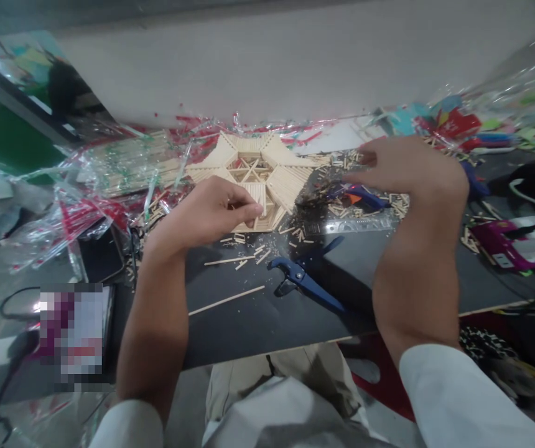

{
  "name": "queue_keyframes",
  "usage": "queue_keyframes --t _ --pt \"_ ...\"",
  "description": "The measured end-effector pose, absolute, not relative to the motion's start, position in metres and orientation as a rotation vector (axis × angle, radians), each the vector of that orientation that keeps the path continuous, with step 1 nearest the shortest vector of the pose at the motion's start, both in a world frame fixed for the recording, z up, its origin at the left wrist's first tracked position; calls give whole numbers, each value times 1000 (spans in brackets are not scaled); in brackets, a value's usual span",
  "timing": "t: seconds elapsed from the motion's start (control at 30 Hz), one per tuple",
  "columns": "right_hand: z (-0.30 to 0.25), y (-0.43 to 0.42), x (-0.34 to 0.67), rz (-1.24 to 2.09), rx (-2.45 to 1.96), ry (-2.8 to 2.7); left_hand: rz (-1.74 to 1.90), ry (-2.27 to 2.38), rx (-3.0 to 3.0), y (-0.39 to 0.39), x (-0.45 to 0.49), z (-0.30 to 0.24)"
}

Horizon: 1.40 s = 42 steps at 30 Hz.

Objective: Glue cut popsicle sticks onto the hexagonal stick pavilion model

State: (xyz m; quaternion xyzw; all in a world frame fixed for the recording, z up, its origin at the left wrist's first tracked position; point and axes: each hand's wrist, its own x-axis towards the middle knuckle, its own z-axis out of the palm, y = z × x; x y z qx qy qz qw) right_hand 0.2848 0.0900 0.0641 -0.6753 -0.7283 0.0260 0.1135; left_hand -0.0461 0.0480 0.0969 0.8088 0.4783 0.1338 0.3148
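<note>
A hexagonal model of small wooden sticks (253,177) lies on the black tabletop (230,330), with sloped panels around an open lattice centre. My left hand (206,211) sits over its near side, fingertips curled against the sticks; whether they pinch a piece is hidden. To the right, my right hand (405,174) hangs open above loose stick pieces (346,208), holding nothing visible. Just below its fingers lies a blue glue gun (365,198). Blue-handled cutters (302,280) rest on the table between my hands.
A clear metal ruler (356,225) lies near the model, and a long loose stick (227,300) lies near the table's front edge. Crumpled plastic wrap (85,205) covers the left side. A magenta device (501,244) and cables sit at right.
</note>
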Motion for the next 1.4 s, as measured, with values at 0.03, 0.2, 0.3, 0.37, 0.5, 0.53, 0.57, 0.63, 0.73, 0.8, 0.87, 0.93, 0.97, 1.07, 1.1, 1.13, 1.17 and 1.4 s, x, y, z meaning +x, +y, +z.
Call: queue_keyframes --t 0.03,0.2,0.3,0.37,0.5,0.53,0.57,0.63,0.73,0.8,0.87,0.93,0.97,1.07,1.1,1.13,1.17,1.4 --pt "76 79 267 170 -1956 -2108 358 1241 2119 49 -46 96" --pt "107 36 190 397 -1240 -2232 460 1216 2114 50 -48 93" --pt "101 32 168 366 -1072 -2382 551 1196 2125 48 -50 93" --pt "95 34 162 337 -1059 -2425 608 1169 2123 47 -51 95" --pt "94 36 158 349 -1154 -2375 646 1210 2105 46 -51 99" --pt "95 35 157 350 -1177 -2360 641 1232 2104 46 -51 100" --pt "95 35 156 348 -1195 -2354 633 1250 2105 46 -51 99" --pt "96 33 155 345 -1209 -2371 614 1264 2111 46 -52 98" --pt "94 31 152 314 -1187 -2407 623 1243 2116 48 -52 95" --pt "91 31 151 264 -1149 -2415 632 1222 2122 49 -52 94" --pt "88 33 153 231 -1120 -2424 593 1228 2130 49 -52 93" --pt "84 37 157 224 -1136 -2452 539 1265 2140 50 -52 92" --pt "82 40 160 225 -1159 -2472 532 1296 2147 50 -53 91" --pt "76 49 169 209 -1217 -2523 572 1382 2173 51 -54 91" --pt "74 52 171 201 -1224 -2535 582 1399 2179 51 -55 91" --pt "72 54 173 191 -1230 -2542 582 1408 2182 52 -55 92" --pt "70 56 174 178 -1236 -2545 579 1413 2184 52 -55 92" --pt "64 57 171 147 -1246 -2569 553 1438 2192 51 -53 92"
